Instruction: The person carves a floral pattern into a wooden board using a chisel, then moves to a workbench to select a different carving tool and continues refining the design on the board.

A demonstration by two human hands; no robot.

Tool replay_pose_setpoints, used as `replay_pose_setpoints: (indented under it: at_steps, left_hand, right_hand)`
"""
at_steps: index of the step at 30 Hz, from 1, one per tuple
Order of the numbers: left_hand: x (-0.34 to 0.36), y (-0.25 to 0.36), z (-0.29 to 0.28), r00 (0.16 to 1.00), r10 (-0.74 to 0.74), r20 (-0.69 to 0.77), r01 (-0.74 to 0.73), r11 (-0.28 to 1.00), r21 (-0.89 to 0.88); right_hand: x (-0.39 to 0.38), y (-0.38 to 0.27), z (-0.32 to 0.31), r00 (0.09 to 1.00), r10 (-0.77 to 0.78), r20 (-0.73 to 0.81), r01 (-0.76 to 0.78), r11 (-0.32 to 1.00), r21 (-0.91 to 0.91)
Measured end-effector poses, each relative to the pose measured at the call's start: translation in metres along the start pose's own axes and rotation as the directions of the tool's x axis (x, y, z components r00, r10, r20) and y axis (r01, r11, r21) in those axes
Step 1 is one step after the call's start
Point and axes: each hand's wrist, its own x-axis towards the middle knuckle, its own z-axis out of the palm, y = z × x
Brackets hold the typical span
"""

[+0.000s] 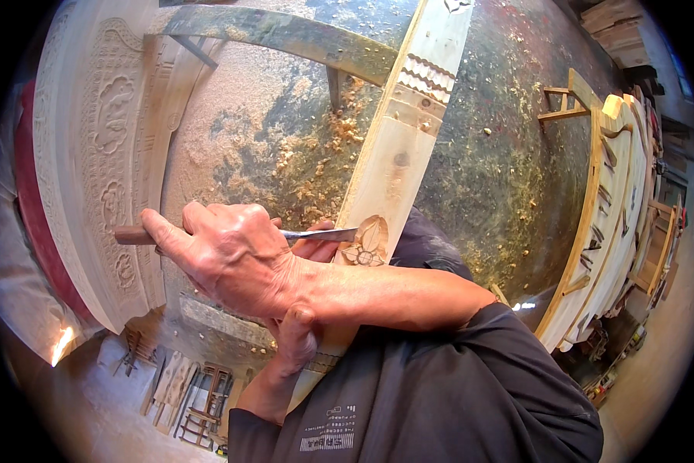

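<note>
My right hand (227, 247) reaches across from the right, wrapped around the wooden handle of a chisel (316, 234). Its metal blade points right, and the tip meets a carved flower (368, 247) on a long pale wooden board (393, 166). My left hand (297, 336) comes up from below, mostly hidden behind the right wrist. Its thumb shows at that wrist, and its curled fingertips press against the blade near the board. Farther up, the board carries a band of wavy carved grooves (426, 77).
A wide carved panel (108, 123) stands at the left. Wood shavings (300, 147) and sawdust cover the dark floor, under a curved wooden support (285, 35). Several carving tools (597, 224) lie along a bench at the right; more timber pieces (173, 390) are at lower left.
</note>
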Motion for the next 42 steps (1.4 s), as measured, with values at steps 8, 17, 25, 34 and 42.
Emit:
replay_pose_setpoints:
  at_steps: [8, 17, 25, 34, 42]
  left_hand:
    - [-0.002, 0.006, 0.005, 0.999, -0.032, -0.033, 0.031, 0.999, -0.032]
    - [0.002, 0.000, 0.006, 0.998, -0.001, -0.055, -0.002, 0.999, -0.049]
    - [0.003, 0.004, 0.008, 0.998, -0.028, -0.063, 0.032, 0.998, 0.063]
    - [0.003, 0.001, 0.003, 1.000, 0.008, -0.028, -0.007, 1.000, 0.030]
    - [-0.011, -0.001, 0.001, 1.000, -0.022, 0.006, 0.022, 0.998, -0.052]
  right_hand:
    - [-0.001, -0.004, 0.004, 1.000, -0.022, -0.001, 0.022, 1.000, 0.010]
    - [0.003, -0.002, 0.000, 0.979, 0.047, 0.198, -0.053, 0.998, 0.026]
    - [0.003, 0.002, -0.003, 0.977, 0.091, 0.192, -0.103, 0.993, 0.054]
    - [0.000, 0.001, -0.005, 0.998, 0.028, 0.062, -0.027, 1.000, -0.005]
    - [0.000, -0.008, 0.004, 0.991, -0.129, 0.019, 0.130, 0.980, -0.148]
